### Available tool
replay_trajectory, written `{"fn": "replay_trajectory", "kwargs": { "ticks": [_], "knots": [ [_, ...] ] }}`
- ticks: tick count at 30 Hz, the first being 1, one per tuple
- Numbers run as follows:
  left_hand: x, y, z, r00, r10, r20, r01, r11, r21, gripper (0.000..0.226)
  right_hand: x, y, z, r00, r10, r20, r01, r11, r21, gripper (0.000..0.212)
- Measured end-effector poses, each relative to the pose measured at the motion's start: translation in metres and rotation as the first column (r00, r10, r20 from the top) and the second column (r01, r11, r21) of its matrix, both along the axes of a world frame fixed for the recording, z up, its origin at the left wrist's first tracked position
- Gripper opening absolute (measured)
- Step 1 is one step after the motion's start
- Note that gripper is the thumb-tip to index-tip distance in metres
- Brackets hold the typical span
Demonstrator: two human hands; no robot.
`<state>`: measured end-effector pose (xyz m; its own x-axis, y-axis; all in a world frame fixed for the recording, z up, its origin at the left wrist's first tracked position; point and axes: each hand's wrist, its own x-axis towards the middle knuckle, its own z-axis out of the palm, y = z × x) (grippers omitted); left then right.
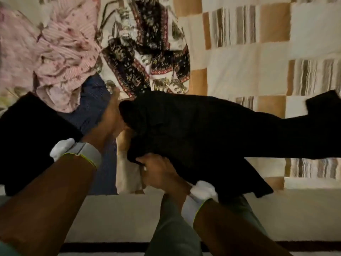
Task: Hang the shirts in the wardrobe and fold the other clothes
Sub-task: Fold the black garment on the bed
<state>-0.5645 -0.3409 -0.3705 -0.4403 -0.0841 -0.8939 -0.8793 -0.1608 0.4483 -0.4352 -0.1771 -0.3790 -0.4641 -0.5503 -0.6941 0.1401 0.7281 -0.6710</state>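
Note:
A long black garment (212, 130) stretches across the bed from the middle to the right edge, lifted off the bedspread. My left hand (112, 117) grips its upper left end. My right hand (160, 172) pinches its lower left edge near the front of the bed. Both wrists wear white bands. To the left lie a pink striped floral garment (64, 58), a blue striped garment (96, 108) partly under my left arm, and a black, white and red patterned garment (147, 52).
A second black cloth (27, 137) lies at the left front under my left forearm. The bedspread (258, 58) has cream, tan and striped patches. The bed's front edge (120, 215) runs across below my hands, with my leg in grey trousers (171, 228) against it.

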Motion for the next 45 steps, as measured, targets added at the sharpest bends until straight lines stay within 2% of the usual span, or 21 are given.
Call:
{"fn": "replay_trajectory", "kwargs": {
  "ticks": [2,5,6,9,10,11,14,17,20,22,24,26,27,28,29,31,33,36,39,42,45],
  "knots": [
    [0.023,0.000,-0.027,0.993,-0.106,-0.056,0.085,0.952,-0.293,0.067,-0.007,0.026,-0.010,0.967,-0.256,-0.005,0.256,0.967,-0.001,0.040],
    [0.046,0.018,-0.049,0.953,-0.268,-0.144,0.151,0.828,-0.540,0.060,-0.032,0.114,-0.019,0.754,-0.565,-0.334,0.587,0.808,-0.041,0.032],
    [0.046,0.027,-0.052,0.931,-0.329,-0.158,0.155,0.748,-0.646,0.063,-0.042,0.153,-0.024,0.705,-0.559,-0.436,0.606,0.795,-0.039,0.033],
    [0.036,0.068,-0.043,0.776,-0.615,-0.143,0.083,0.324,-0.942,0.072,-0.075,0.287,-0.040,0.708,-0.442,-0.551,0.611,0.775,0.163,0.045],
    [0.031,0.085,-0.038,0.678,-0.715,-0.171,0.062,0.287,-0.956,0.066,-0.086,0.330,-0.045,0.710,-0.436,-0.552,0.631,0.742,0.225,0.051],
    [0.026,0.103,-0.037,0.558,-0.801,-0.218,0.089,0.319,-0.944,0.058,-0.096,0.368,-0.051,0.700,-0.422,-0.576,0.650,0.711,0.269,0.058],
    [0.009,0.168,-0.045,0.259,-0.918,-0.299,0.346,0.377,-0.859,0.043,-0.119,0.457,-0.067,0.665,-0.389,-0.638,0.704,0.611,0.362,0.083],
    [-0.007,0.239,-0.068,0.128,-0.954,-0.273,0.518,0.298,-0.802,0.045,-0.134,0.519,-0.074,0.646,-0.504,-0.573,0.759,0.499,0.418,0.107],
    [-0.022,0.290,-0.087,0.112,-0.991,-0.077,0.551,0.126,-0.825,0.059,-0.140,0.537,-0.082,0.618,-0.567,-0.545,0.786,0.428,0.446,0.121],
    [-0.036,0.327,-0.090,0.150,-0.987,0.051,0.523,0.036,-0.851,0.072,-0.151,0.551,-0.080,0.586,-0.623,-0.518,0.809,0.414,0.417,0.097],
    [-0.050,0.347,-0.085,0.123,-0.987,0.101,0.561,-0.015,-0.828,0.071,-0.159,0.553,-0.077,0.543,-0.740,-0.397,0.839,0.456,0.298,0.055],
    [-0.061,0.365,-0.083,-0.053,-0.979,0.198,0.586,-0.191,-0.787,0.051,-0.170,0.571,-0.066,0.382,-0.888,-0.257,0.924,0.369,0.099,0.018],
    [-0.065,0.366,-0.080,-0.122,-0.964,0.236,0.583,-0.262,-0.769,0.039,-0.175,0.580,-0.058,0.271,-0.943,-0.191,0.962,0.273,0.017,0.013],
    [-0.068,0.367,-0.079,-0.131,-0.966,0.225,0.597,-0.258,-0.760,0.034,-0.182,0.593,-0.053,0.132,-0.983,-0.129,0.988,0.140,-0.058,0.015],
    [-0.071,0.365,-0.077,-0.078,-0.985,0.157,0.642,-0.170,-0.748,0.034,-0.188,0.607,-0.049,0.013,-0.998,-0.061,0.990,0.022,-0.139,0.022],
    [-0.080,0.369,-0.072,0.210,-0.974,-0.080,0.706,0.208,-0.677,0.037,-0.199,0.640,-0.047,-0.124,-0.992,0.013,0.966,-0.124,-0.226,0.024],
    [-0.093,0.372,-0.066,0.416,-0.884,-0.213,0.642,0.451,-0.620,0.038,-0.203,0.658,-0.050,-0.137,-0.988,-0.068,0.966,-0.118,-0.231,0.013],
    [-0.108,0.381,-0.070,0.433,-0.872,-0.228,0.607,0.470,-0.641,0.036,-0.210,0.671,-0.061,0.012,-0.967,-0.254,0.972,0.071,-0.224,0.024],
    [-0.125,0.386,-0.078,0.453,-0.854,-0.256,0.526,0.488,-0.697,0.034,-0.229,0.686,-0.073,0.033,-0.945,-0.326,0.976,0.102,-0.195,0.049],
    [-0.145,0.386,-0.085,0.496,-0.809,-0.316,0.505,0.565,-0.652,0.031,-0.248,0.709,-0.078,-0.003,-0.994,-0.107,0.980,0.018,-0.199,0.065],
    [-0.158,0.390,-0.085,0.578,-0.765,-0.283,0.527,0.615,-0.586,0.032,-0.249,0.720,-0.070,0.025,-1.000,0.010,0.995,0.024,-0.096,0.088]
  ]
}}
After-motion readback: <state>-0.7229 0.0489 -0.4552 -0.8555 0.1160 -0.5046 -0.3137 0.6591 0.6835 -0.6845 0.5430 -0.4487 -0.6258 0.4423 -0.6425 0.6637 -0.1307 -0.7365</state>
